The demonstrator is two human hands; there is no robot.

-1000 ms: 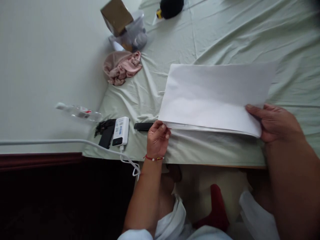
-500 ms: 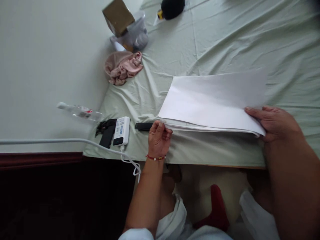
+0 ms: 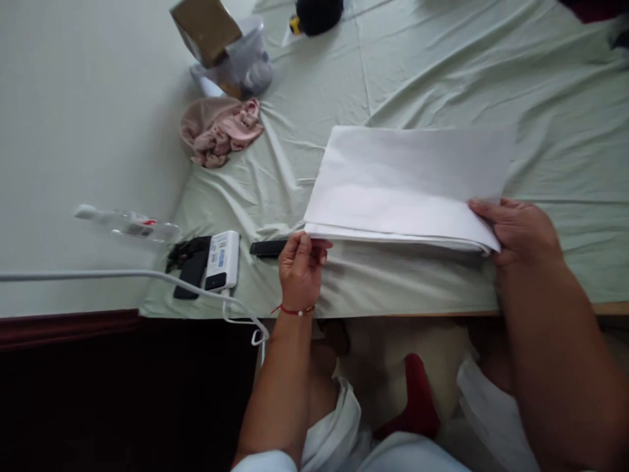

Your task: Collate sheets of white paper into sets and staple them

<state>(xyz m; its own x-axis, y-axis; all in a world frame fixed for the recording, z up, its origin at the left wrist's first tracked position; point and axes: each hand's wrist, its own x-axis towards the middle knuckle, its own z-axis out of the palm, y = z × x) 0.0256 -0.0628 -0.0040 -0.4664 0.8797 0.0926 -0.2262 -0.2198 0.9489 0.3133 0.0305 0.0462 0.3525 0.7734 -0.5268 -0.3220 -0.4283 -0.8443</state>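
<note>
A folded white sheet of paper or cloth (image 3: 403, 183) lies in layers on the pale green bed sheet (image 3: 442, 78). My left hand (image 3: 299, 269), with a red thread on the wrist, pinches the near left corner of the white stack. My right hand (image 3: 518, 229) grips the near right corner, thumb on top and fingers underneath. The top layer is slightly raised at the far edge.
A black phone (image 3: 268, 248) lies just left of my left hand. Further left are a white power bank (image 3: 222, 261) with a white cable (image 3: 147, 275), a black item (image 3: 189, 259) and a clear bottle (image 3: 128, 223). Pink cloth (image 3: 219, 131), a brown box (image 3: 205, 26) and a black object (image 3: 314, 13) sit farther back.
The top white layer has wavered up and down at its far edge. The view has shifted a little to the right. Both hands keep their hold on the near corners.
</note>
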